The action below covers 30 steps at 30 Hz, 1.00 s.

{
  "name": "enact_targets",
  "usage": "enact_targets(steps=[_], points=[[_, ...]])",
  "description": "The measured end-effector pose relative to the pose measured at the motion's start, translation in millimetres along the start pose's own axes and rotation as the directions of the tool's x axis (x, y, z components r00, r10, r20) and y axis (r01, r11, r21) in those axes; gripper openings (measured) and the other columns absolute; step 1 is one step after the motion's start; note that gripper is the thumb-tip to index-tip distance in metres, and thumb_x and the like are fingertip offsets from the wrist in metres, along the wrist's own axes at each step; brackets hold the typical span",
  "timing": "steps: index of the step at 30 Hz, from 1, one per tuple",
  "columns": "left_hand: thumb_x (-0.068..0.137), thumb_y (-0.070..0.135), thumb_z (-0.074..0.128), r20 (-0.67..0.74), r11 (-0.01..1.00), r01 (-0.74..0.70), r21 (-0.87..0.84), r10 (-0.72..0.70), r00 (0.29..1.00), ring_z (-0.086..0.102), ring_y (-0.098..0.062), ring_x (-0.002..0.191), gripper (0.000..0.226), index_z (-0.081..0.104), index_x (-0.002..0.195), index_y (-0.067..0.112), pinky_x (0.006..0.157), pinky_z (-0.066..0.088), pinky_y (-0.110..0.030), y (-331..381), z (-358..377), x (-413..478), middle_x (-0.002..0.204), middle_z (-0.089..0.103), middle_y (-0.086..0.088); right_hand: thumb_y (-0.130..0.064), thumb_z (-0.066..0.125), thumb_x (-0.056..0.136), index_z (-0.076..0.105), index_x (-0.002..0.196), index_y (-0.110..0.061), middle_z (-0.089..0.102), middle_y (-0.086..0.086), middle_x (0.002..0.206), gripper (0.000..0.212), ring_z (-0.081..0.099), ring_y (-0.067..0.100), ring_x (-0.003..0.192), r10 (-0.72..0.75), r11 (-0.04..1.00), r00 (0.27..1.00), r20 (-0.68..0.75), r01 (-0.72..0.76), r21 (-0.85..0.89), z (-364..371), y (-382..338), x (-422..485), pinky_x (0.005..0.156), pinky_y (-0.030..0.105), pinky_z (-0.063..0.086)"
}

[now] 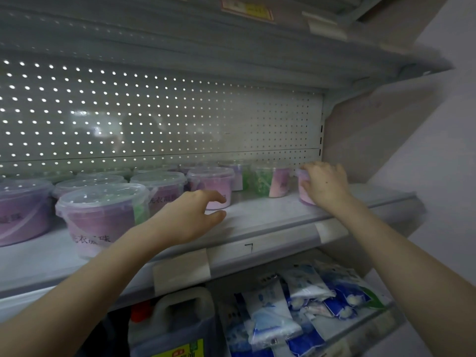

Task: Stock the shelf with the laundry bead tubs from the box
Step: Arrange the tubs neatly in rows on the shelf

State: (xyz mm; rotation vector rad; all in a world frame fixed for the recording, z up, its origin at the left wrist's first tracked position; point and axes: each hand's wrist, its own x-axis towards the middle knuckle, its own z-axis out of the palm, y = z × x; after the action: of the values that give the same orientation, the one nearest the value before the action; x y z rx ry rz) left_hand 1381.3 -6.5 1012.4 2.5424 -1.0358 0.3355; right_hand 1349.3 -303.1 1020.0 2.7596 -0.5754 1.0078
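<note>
On the grey metal shelf (257, 217), a clear plastic pink-bead tub (305, 197) is gripped by the right hand (325, 185); the left hand (190, 217) is spread, empty. Judged light and rigid, it is best clasped round its sides.

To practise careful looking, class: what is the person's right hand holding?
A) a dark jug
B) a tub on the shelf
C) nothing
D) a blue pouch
B: the right hand curls round a pink tub standing near the right end of the shelf.
</note>
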Motion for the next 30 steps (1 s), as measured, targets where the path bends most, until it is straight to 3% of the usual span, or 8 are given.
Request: enact_targets(steps=[3, 8, 13, 16, 19, 22, 26, 30], points=[[0.092, 0.04, 0.05, -0.025, 1.0, -0.002, 0.01, 0.002, 1.0, 0.046, -0.017, 0.128, 0.04, 0.05, 0.131, 0.029, 0.103, 0.039, -0.038, 2, 2, 6, 0.138, 0.05, 0.007, -0.026, 0.06, 0.088, 0.056, 0.122, -0.016, 0.059, 0.006, 0.123, 0.036, 0.051, 0.027, 0.116, -0.136, 0.988, 0.991, -0.016, 0.137, 0.07, 4, -18, 4, 0.099, 0.038, 0.032], [0.093, 0.039, 0.049, -0.038, 0.999, -0.005, 0.04, 0.006, 0.999, 0.047, -0.015, 0.126, 0.04, 0.049, 0.131, 0.029, 0.098, 0.038, -0.033, 2, 3, 14, 0.138, 0.05, 0.009, -0.008, 0.062, 0.084, 0.056, 0.122, -0.01, 0.059, 0.012, 0.122, 0.038, 0.054, 0.029, 0.113, -0.166, 0.968, 0.986, -0.02, 0.167, 0.187, 19, -38, 16, 0.098, 0.037, 0.042], [0.092, 0.041, 0.048, -0.031, 0.998, -0.003, 0.06, 0.005, 1.0, 0.048, -0.017, 0.123, 0.038, 0.049, 0.129, 0.032, 0.098, 0.042, -0.036, -2, 6, 23, 0.136, 0.051, 0.008, 0.0, 0.051, 0.09, 0.055, 0.122, -0.008, 0.062, 0.014, 0.118, 0.034, 0.057, 0.029, 0.107, -0.118, 0.987, 0.993, -0.012, 0.118, 0.106, 23, -44, 32, 0.091, 0.033, 0.042], [0.092, 0.041, 0.048, -0.042, 0.999, -0.011, 0.049, 0.013, 0.999, 0.054, -0.017, 0.113, 0.036, 0.05, 0.127, 0.033, 0.09, 0.044, -0.034, -3, 5, 27, 0.132, 0.053, 0.008, 0.005, 0.047, 0.087, 0.056, 0.119, -0.012, 0.063, 0.014, 0.115, 0.038, 0.056, 0.031, 0.108, -0.095, 0.995, 0.995, 0.042, 0.094, 0.035, 25, -49, 40, 0.094, 0.034, 0.038], [0.092, 0.039, 0.049, -0.05, 0.999, -0.023, 0.038, 0.025, 0.998, 0.055, -0.017, 0.106, 0.035, 0.052, 0.125, 0.032, 0.084, 0.041, -0.03, -6, 5, 28, 0.13, 0.055, 0.008, 0.004, 0.049, 0.083, 0.061, 0.11, -0.017, 0.065, 0.011, 0.11, 0.036, 0.057, 0.03, 0.105, -0.107, 0.994, 0.994, 0.037, 0.106, 0.036, 30, -50, 47, 0.093, 0.037, 0.037], [0.092, 0.04, 0.049, -0.038, 0.999, -0.031, 0.038, 0.033, 0.999, 0.054, -0.016, 0.11, 0.035, 0.051, 0.126, 0.032, 0.089, 0.043, -0.032, -10, 5, 29, 0.132, 0.053, 0.008, -0.003, 0.052, 0.085, 0.064, 0.11, -0.019, 0.066, 0.008, 0.107, 0.032, 0.057, 0.028, 0.101, -0.141, 0.988, 0.99, 0.014, 0.14, 0.061, 29, -49, 49, 0.09, 0.036, 0.038], [0.091, 0.041, 0.049, -0.032, 0.999, -0.039, 0.035, 0.041, 0.999, 0.052, -0.016, 0.117, 0.037, 0.051, 0.127, 0.032, 0.098, 0.042, -0.037, -12, 5, 31, 0.134, 0.052, 0.008, -0.006, 0.054, 0.084, 0.064, 0.108, -0.015, 0.067, 0.011, 0.106, 0.028, 0.06, 0.03, 0.098, -0.189, 0.967, 0.98, 0.057, 0.176, 0.186, 26, -52, 44, 0.084, 0.037, 0.049], [0.091, 0.041, 0.049, -0.033, 0.998, -0.046, 0.035, 0.047, 0.998, 0.052, -0.016, 0.117, 0.037, 0.051, 0.126, 0.032, 0.098, 0.042, -0.037, -15, 5, 30, 0.134, 0.053, 0.008, -0.008, 0.06, 0.083, 0.065, 0.109, -0.017, 0.067, 0.007, 0.11, 0.028, 0.06, 0.028, 0.103, -0.184, 0.926, 0.981, 0.064, 0.151, 0.347, 23, -49, 40, 0.089, 0.039, 0.049]])
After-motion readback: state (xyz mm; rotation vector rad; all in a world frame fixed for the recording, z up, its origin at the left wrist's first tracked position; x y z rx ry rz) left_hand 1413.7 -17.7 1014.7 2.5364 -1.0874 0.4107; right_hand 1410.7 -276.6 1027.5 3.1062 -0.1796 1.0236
